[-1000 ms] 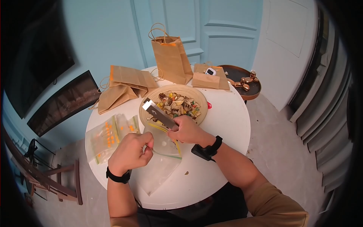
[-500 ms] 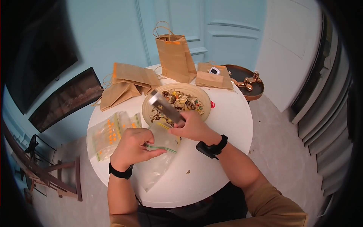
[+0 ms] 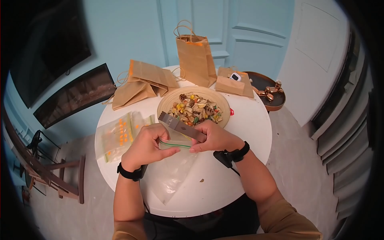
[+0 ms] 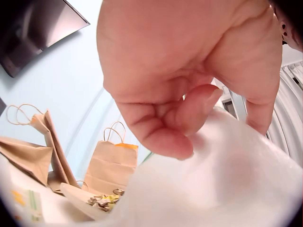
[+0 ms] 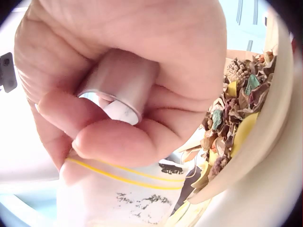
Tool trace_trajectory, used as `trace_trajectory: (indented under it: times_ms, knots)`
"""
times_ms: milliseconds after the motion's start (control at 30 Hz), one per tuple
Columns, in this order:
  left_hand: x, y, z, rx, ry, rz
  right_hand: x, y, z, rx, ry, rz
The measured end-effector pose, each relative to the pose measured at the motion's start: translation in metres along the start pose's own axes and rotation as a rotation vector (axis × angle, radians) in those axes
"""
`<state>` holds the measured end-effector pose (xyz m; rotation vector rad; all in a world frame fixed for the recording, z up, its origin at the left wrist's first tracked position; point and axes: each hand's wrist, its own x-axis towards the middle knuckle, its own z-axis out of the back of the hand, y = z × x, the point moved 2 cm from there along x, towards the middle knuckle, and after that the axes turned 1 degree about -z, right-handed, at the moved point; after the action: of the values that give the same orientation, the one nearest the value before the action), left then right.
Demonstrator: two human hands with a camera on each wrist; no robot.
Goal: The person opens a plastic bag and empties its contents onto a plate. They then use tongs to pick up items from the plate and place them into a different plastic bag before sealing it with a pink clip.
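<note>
The left hand [image 3: 146, 144] is grasping the clear bag [image 3: 170, 172] at its mouth, curled fingers and thumb holding the rim by the green strip [image 3: 176, 145]; the right hand [image 3: 218, 138] is clutching the metal tongs [image 3: 182, 127] while its fingertips are touching the other side of that mouth; the bag is hanging limp over the near part of the white table [image 3: 240, 168]. With the right hand doing two jobs, the bag's edge could be slipping free if those fingers loosen, and the mouth could be folding shut; the tongs are pointing across toward the plate [image 3: 161, 106], so a careless turn of the wrist could be knocking dried flowers [image 3: 196, 110] over its rim; their toothed end could also be snagging the thin plastic if it swings down.
</note>
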<state>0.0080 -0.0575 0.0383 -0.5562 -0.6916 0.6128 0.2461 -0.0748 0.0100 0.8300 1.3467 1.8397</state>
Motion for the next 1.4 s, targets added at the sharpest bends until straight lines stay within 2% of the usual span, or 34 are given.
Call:
trace_trajectory:
  times_ms: [100, 200, 300, 400, 467, 567, 667, 700, 933, 1033, 1133, 1267, 1400]
  knots:
    - [0.001, 0.000, 0.004, 0.063, 0.021, -0.027, -0.002, 0.004, 0.003, 0.000, 0.001, -0.004]
    - [-0.002, 0.011, 0.004, 0.100, 0.040, 0.029, -0.001, 0.000, 0.007, -0.090, 0.002, 0.004]
    - [-0.001, 0.013, 0.005, 0.054, 0.140, 0.163, 0.001, -0.006, 0.008, -0.196, 0.000, -0.016]
    - [-0.003, 0.016, 0.009, -0.129, 0.284, 0.371, 0.002, -0.008, 0.006, -0.227, 0.000, -0.024]
    - [-0.004, 0.030, 0.008, -0.232, 0.283, 0.313, 0.003, -0.010, 0.006, -0.202, -0.001, 0.028]
    - [-0.006, 0.036, 0.005, -0.296, 0.265, 0.223, 0.003, -0.005, 0.009, -0.026, -0.175, -0.100]
    - [-0.005, 0.031, 0.003, -0.275, 0.296, 0.207, 0.001, -0.011, 0.018, 0.503, -0.219, 0.058]
    - [-0.005, 0.028, 0.003, -0.262, 0.316, 0.215, 0.001, -0.013, 0.024, 0.540, -0.187, 0.130]
    - [-0.002, 0.011, -0.006, -0.182, 0.246, 0.194, -0.003, 0.000, 0.041, 0.511, -0.664, 0.403]
    - [-0.003, 0.009, -0.014, -0.198, 0.213, 0.190, -0.004, -0.012, 0.051, 0.504, -0.763, 0.411]
    - [-0.002, 0.008, -0.015, -0.200, 0.194, 0.158, -0.008, -0.002, 0.048, 0.464, -0.866, 0.444]
    - [-0.001, 0.004, -0.016, -0.233, 0.155, 0.100, -0.013, 0.004, 0.049, 0.483, -0.869, 0.594]
    - [0.000, 0.006, -0.019, -0.233, 0.153, 0.077, -0.013, 0.001, 0.058, 0.651, -0.737, 0.560]
